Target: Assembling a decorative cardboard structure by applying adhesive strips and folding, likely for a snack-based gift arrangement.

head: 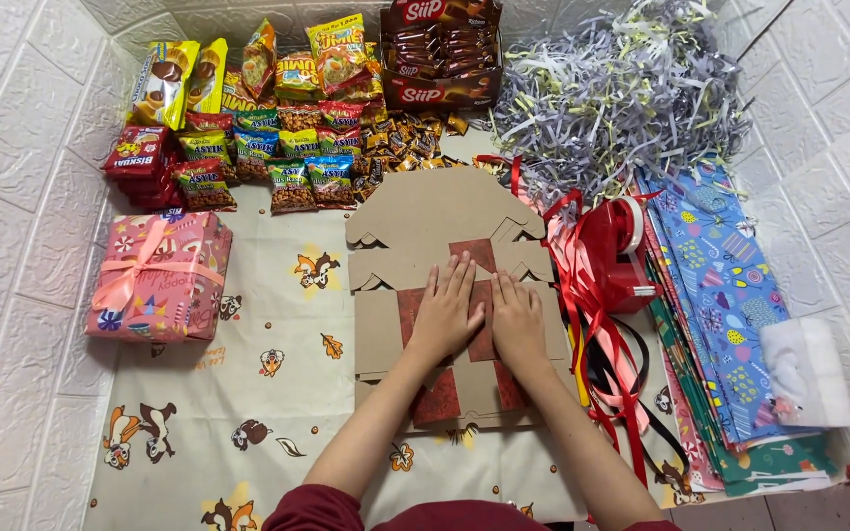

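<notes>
Both hands lay flat at the centre of the view, side by side and nearly touching. The left hand [445,313] had its fingers spread and pressed down on a stack of flattened brown cardboard boxes [445,211] with a red ribbon print; the right hand [517,321] was pressed palm-down on the same stack, fingers close together. Neither hand pinched or gripped anything. The stack rested on a cream cloth with squirrel prints [248,393] that covered the floor, and it reached from the forearms up toward twelve o'clock.

At three o'clock from the hands, just beside the stack, lay a tangle of red, pink and black ribbons [597,344], and on it stood a red tape dispenser [622,251]. Farther toward three o'clock lay overlapping sheets of patterned wrapping paper [730,295], the top one blue, with a white translucent packet [807,372] at four o'clock on their edge.

At nine o'clock, well apart from the hands, sat a pink gift-wrapped box tied with a pink ribbon bow [159,277].

At eleven to twelve o'clock, beyond the stack, were rows of snack packets [258,157] and a brown display carton of chocolate bars [442,54]. At one o'clock lay a heap of shredded grey and pale yellow paper [622,93].
</notes>
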